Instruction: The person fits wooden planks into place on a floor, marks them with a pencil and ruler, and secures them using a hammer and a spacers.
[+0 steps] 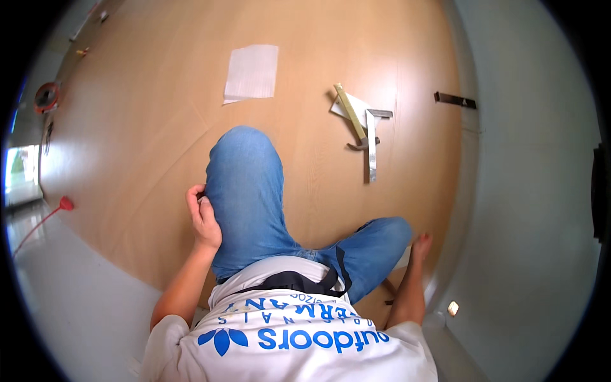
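Note:
My left hand rests against the outer side of my raised left leg in blue jeans. Its fingers are curled, with a dark spot between them that I cannot make out. Beyond my bent right knee, my right hand shows only in part, and its fingers are too small to read. Ahead on the wooden surface lie a claw hammer with a yellowish handle and a metal try square, the two overlapping. Under the hammer is a small white piece. A white sheet of paper lies farther left.
A dark strip-shaped tool lies at the board's right edge, by a grey surface. Along the far left are a reddish ring-shaped roll and a red object with a cord. A black strap crosses my waist.

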`<control>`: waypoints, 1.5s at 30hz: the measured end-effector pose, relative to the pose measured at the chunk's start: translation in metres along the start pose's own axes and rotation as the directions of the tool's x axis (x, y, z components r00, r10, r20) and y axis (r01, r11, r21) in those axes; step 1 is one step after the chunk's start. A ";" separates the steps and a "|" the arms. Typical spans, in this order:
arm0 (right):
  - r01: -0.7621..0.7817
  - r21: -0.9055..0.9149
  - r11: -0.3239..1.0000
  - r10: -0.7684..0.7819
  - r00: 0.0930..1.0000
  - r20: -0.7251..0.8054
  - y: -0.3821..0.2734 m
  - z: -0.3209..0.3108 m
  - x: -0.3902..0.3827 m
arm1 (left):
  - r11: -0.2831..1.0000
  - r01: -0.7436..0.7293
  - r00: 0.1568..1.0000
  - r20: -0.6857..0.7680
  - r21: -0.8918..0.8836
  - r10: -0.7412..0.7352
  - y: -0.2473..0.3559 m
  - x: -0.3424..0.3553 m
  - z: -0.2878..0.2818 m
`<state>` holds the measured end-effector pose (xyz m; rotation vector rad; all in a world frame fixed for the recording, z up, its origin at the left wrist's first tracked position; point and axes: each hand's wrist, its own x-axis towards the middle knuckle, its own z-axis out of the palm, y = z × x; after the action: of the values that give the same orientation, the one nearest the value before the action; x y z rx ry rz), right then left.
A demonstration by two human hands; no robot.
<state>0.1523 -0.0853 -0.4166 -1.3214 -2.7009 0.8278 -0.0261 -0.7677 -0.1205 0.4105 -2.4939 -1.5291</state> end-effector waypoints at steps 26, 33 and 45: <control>0.882 -0.219 0.417 -0.366 0.383 0.848 -0.386 0.185 0.140 | 0.979 0.022 0.973 0.222 0.205 -0.068 0.010 0.141 -0.021; 0.949 -0.268 0.165 -0.619 0.311 0.721 -0.271 0.117 0.123 | 0.932 0.119 0.983 0.091 0.342 -0.159 0.024 0.126 -0.008; 0.954 -0.294 -0.055 -0.539 0.219 0.813 -0.284 -0.004 0.018 | 0.971 0.123 0.990 -0.090 0.204 -0.106 0.100 0.139 -0.016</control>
<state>-0.0648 -0.2119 -0.2840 1.0556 -3.4206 -0.4277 -0.1663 -0.7834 -0.0218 0.6449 -2.6184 -1.2642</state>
